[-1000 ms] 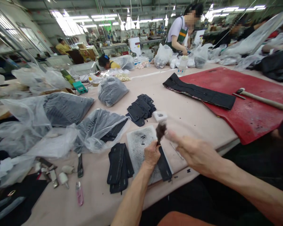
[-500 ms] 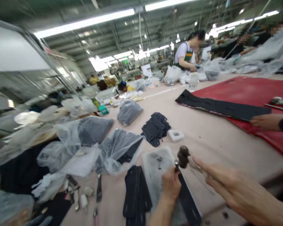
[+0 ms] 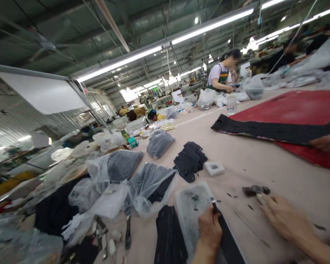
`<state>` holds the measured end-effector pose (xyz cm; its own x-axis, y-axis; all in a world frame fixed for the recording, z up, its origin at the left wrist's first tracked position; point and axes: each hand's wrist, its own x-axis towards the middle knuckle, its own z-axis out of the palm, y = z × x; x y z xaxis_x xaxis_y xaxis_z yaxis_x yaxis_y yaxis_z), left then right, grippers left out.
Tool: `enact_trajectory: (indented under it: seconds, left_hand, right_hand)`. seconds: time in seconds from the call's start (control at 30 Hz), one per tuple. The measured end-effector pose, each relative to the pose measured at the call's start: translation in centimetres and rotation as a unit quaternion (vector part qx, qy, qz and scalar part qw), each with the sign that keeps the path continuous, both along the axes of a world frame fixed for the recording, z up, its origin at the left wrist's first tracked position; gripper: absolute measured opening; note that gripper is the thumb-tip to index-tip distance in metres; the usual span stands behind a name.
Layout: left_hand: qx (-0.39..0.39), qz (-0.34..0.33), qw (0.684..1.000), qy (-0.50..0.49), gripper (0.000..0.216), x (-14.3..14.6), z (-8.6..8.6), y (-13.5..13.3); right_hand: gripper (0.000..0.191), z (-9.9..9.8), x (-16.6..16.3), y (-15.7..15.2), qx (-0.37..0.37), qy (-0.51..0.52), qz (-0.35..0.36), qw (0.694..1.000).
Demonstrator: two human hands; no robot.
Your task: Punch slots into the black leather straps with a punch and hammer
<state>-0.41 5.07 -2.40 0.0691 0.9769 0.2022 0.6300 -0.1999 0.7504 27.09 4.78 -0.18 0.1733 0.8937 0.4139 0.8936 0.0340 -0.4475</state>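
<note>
My left hand [image 3: 210, 228] is closed around a short metal punch [image 3: 213, 202], whose shiny top sticks out above the fingers. Beneath that hand, a long black strip [image 3: 228, 240] lies along the right side of a pale board [image 3: 183, 203]; the punch's lower end is hidden. To the right, my right hand [image 3: 284, 216] grips the handle of a hammer [image 3: 254, 190], its dark head low over the table and apart from the punch. Small black scraps dot the board and the tabletop.
Several black pieces [image 3: 169, 238] lie left of the board, more black pieces [image 3: 191, 159] behind it beside a white block [image 3: 214, 168]. Plastic bags [image 3: 151, 183] and hand tools [image 3: 104, 238] crowd the left. Another person's hand [image 3: 327, 142] touches a long black band [image 3: 264, 130] on red sheeting [image 3: 297, 102].
My right hand has swung the hammer away from the punch, to the right and lower. My left hand still holds the punch on the strip. The whole view has shifted with my head.
</note>
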Motion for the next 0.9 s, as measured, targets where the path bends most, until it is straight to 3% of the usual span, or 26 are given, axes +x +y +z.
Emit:
enact_trajectory:
  seconds: [0.07, 0.17, 0.33, 0.6, 0.7, 0.9]
  left_hand:
    - [0.013, 0.005, 1.000, 0.016, 0.020, 0.1, 0.7, 0.0]
    - [0.023, 0.005, 0.999, 0.032, 0.015, 0.4, 0.9, 0.4]
    - [0.026, 0.004, 0.999, 0.025, 0.013, 0.6, 1.1, 0.7]
    - [-0.040, 0.168, 0.973, -0.153, 0.017, -0.7, 2.0, 2.2]
    - [-0.056, 0.154, 0.966, -0.199, 0.017, -1.5, 2.5, 1.6]
    - [-0.050, 0.124, 0.976, -0.170, 0.018, -0.8, 3.6, -2.3]
  right_hand:
    - [0.033, 1.1, -2.4, -1.2, -0.049, -0.026, 0.021, 0.998]
    - [0.036, 2.0, -7.4, -2.4, -0.153, 0.048, 0.117, 0.980]
    - [0.044, 0.8, -13.3, -4.5, -0.227, 0.057, 0.125, 0.964]
    - [0.050, 0.6, -13.9, -5.2, -0.236, 0.083, 0.105, 0.963]
    - [0.050, 0.6, -14.1, -5.4, -0.229, 0.091, 0.087, 0.965]
    - [0.045, -0.2, -14.2, -3.4, -0.212, 0.101, 0.075, 0.969]
